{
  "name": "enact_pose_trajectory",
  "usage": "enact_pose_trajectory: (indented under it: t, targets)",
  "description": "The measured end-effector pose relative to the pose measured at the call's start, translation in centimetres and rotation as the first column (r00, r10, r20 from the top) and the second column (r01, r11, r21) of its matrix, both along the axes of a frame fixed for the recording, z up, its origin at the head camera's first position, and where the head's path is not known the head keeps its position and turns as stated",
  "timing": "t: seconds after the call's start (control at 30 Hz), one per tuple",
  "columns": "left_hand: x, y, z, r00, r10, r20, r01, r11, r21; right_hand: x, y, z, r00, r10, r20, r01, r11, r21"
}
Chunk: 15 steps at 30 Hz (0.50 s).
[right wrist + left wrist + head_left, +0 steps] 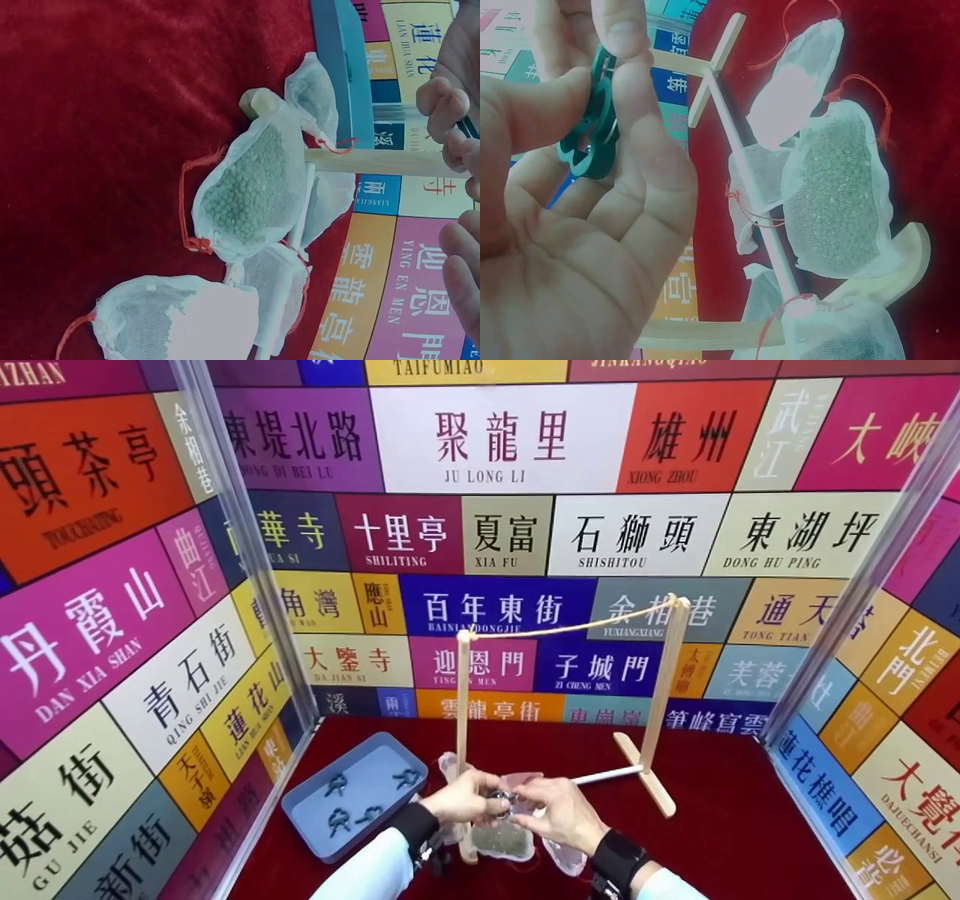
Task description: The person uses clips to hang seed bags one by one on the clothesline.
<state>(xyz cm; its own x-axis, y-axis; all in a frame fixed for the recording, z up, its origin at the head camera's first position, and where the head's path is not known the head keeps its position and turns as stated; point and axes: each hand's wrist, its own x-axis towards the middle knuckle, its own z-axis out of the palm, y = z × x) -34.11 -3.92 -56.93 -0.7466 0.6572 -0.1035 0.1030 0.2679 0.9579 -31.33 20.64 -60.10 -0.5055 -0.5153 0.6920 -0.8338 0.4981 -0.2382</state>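
In front of the wooden stand point(660, 712), my two hands meet at a small dark green clip point(596, 161) with a metal part. The left hand point(465, 799) pinches it between thumb and fingers. From the other side, the right hand point(562, 810) grips its end with curled fingers, which partly hide the contact. Below lie several white mesh drawstring bags with red cords; one bag point(244, 199) contains green granules. More dark green clips point(337, 821) lie in the blue-grey tray point(322, 851), left of the hands.
A thin cord point(570, 627) spans the tops of the stand's two posts. Low down, a white rod point(607, 775) joins them. Dark red cloth point(720, 855) covers the table, and printed panels point(502, 439) rise around it on three sides.
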Motion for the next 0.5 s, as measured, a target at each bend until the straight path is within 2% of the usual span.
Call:
enact_pose_trajectory:
  t: [0.07, 0.13, 0.17, 0.2, 0.23, 0.27, 0.33, 0.37, 0.4, 0.43, 0.5]
  targets:
    - [0.0, 0.0, -0.1, 1.000, 0.020, -0.016, -0.020, 1.000, 0.004, -0.1, 0.0, 0.0, 1.000, -0.008, -0.020, 0.009, 1.000, 0.012]
    - [-0.1, -0.3, -0.3, 0.995, 0.069, -0.066, -0.070, 0.998, -0.009, -0.1, 0.2, 0.0, 1.000, -0.023, -0.020, 0.023, 1.000, 0.021]
    - [-0.2, -0.5, -0.5, 0.988, 0.107, -0.115, -0.110, 0.994, -0.022, -0.2, 0.3, 0.0, 0.999, -0.031, -0.015, 0.031, 0.999, 0.025]
    - [-0.3, -0.8, -0.8, 0.970, 0.147, -0.192, -0.157, 0.987, -0.038, -0.2, 0.5, 0.0, 0.999, -0.039, -0.011, 0.040, 0.999, 0.029]
    - [-0.5, -1.2, -1.2, 0.943, 0.176, -0.282, -0.200, 0.978, -0.061, -0.2, 0.8, -0.1, 0.999, -0.051, -0.011, 0.051, 0.998, 0.033]
    - [-0.6, -1.6, -1.6, 0.904, 0.197, -0.380, -0.247, 0.965, -0.089, -0.3, 1.1, -0.2, 0.998, -0.060, -0.013, 0.061, 0.998, 0.034]
    - [-0.8, -2.5, -2.7, 0.805, 0.209, -0.556, -0.337, 0.931, -0.138, -0.3, 1.7, -0.4, 0.996, -0.085, -0.037, 0.087, 0.995, 0.051]
    - [-0.9, -2.9, -3.3, 0.757, 0.198, -0.622, -0.371, 0.915, -0.160, -0.4, 2.1, -0.5, 0.994, -0.096, -0.055, 0.099, 0.993, 0.063]
    - [-1.0, -3.4, -3.9, 0.721, 0.179, -0.669, -0.394, 0.901, -0.184, -0.4, 2.4, -0.6, 0.991, -0.108, -0.078, 0.114, 0.990, 0.078]
    - [-1.0, -3.8, -4.4, 0.703, 0.161, -0.693, -0.407, 0.890, -0.205, -0.5, 2.7, -0.7, 0.988, -0.119, -0.100, 0.128, 0.987, 0.094]
    - [-1.1, -4.4, -5.5, 0.688, 0.135, -0.713, -0.429, 0.868, -0.249, -0.5, 3.1, -0.9, 0.981, -0.137, -0.136, 0.154, 0.980, 0.125]
